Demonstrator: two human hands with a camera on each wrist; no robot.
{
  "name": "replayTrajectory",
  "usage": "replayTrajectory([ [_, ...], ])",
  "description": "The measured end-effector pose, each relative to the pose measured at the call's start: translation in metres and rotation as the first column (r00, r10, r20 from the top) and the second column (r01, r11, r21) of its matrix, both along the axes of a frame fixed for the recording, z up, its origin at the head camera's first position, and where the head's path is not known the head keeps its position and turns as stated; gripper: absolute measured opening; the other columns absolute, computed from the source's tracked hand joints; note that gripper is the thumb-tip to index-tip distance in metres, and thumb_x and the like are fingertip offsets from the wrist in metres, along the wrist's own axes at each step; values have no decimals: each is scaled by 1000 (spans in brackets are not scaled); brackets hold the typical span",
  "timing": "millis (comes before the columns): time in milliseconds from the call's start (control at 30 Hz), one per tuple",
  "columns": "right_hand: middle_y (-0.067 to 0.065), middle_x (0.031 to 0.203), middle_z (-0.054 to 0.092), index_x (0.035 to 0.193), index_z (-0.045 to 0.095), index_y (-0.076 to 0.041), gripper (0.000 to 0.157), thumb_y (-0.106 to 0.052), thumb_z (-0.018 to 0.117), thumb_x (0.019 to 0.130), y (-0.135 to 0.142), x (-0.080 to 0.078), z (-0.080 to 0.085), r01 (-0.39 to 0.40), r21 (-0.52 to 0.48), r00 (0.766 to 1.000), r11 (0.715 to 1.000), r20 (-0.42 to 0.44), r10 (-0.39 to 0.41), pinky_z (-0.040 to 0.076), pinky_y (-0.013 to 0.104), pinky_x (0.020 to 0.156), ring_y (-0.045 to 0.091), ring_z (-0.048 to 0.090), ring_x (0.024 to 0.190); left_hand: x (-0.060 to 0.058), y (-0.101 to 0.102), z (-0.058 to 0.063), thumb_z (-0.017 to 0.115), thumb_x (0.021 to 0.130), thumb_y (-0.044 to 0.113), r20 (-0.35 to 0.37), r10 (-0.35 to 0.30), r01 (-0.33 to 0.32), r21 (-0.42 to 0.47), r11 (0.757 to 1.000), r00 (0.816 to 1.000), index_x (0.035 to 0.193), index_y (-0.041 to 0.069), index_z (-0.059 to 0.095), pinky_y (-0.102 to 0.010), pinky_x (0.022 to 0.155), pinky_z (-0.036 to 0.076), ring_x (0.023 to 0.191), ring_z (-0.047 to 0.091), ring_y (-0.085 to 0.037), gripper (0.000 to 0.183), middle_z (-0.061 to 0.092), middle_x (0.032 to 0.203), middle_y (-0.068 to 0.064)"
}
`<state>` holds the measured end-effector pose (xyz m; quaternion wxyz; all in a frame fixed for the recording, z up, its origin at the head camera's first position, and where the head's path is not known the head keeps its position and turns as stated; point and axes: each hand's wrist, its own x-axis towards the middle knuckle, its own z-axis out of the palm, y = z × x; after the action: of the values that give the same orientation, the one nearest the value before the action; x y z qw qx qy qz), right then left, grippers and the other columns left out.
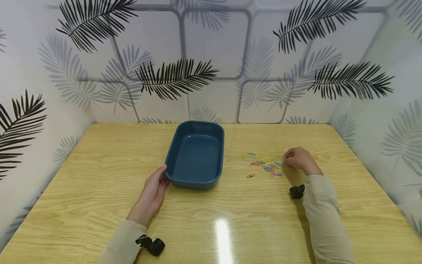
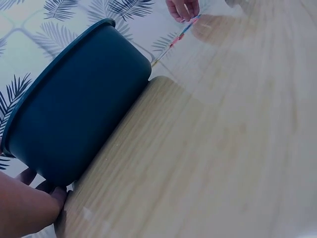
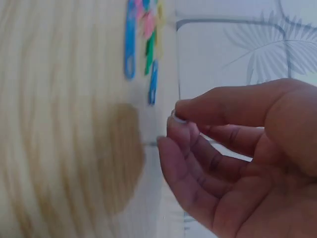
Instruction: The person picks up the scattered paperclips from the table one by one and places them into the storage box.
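Note:
A dark blue plastic basin (image 1: 194, 182) sits on the wooden table, left of a scatter of paper clips. My left hand (image 1: 153, 189) grips its near left corner, thumb at the rim and fingers against the side. Seen from the left wrist, the fingers (image 2: 57, 194) reach low on the basin wall (image 2: 81, 104). To the right, my right hand (image 1: 299, 160) pinches a small white paper clip (image 3: 178, 118) between thumb and forefinger, mostly hidden by the fingertips. Just left of that hand lie the colourful paper clips, among them a blue one (image 3: 130, 47) and a red one (image 1: 251, 176).
The wooden table (image 1: 211, 209) runs back to a wall (image 1: 211, 99) with a leaf pattern. Side walls (image 1: 389, 139) stand along both edges. Black wrist cameras (image 1: 155, 246) are strapped over both sleeves, and light glares on the tabletop near the front.

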<state>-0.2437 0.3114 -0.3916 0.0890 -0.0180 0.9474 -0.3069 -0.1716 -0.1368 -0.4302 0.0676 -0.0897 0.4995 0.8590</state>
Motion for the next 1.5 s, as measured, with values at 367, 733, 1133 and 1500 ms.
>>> replayTrajectory([
  [367,20,99,62,114,59,12,27,-5,58,94,-45,6,12,-39,-296,993,954,-115,5,55,47,82,32,65,85,-1,-2,0,41,105,16,-12,-21,21,-1,1000,1000,145,-7,32,-28,108,30,122,44,-12,47,50,133,-5],
  [733,15,97,67,106,60,9,21,-6,64,93,-100,15,17,-79,-503,992,861,-124,18,55,47,83,35,65,94,-1,2,-1,42,104,18,-30,-16,16,-11,1000,999,145,-9,32,-28,107,30,118,46,-11,50,51,132,-6],
  [1133,13,94,67,102,61,8,14,-2,63,92,-136,20,22,-103,-618,993,779,-106,47,57,35,77,20,67,87,0,1,0,40,105,16,-9,-9,10,16,1000,1000,145,-8,32,-28,111,27,127,40,-15,48,46,136,-9],
  [1500,10,91,67,99,64,6,12,-3,64,91,-159,17,26,-119,-651,992,750,-112,60,57,33,74,33,65,93,0,2,-1,39,105,16,-5,-3,3,11,1000,1000,145,-9,31,-28,109,29,126,40,-17,48,47,134,-10],
])
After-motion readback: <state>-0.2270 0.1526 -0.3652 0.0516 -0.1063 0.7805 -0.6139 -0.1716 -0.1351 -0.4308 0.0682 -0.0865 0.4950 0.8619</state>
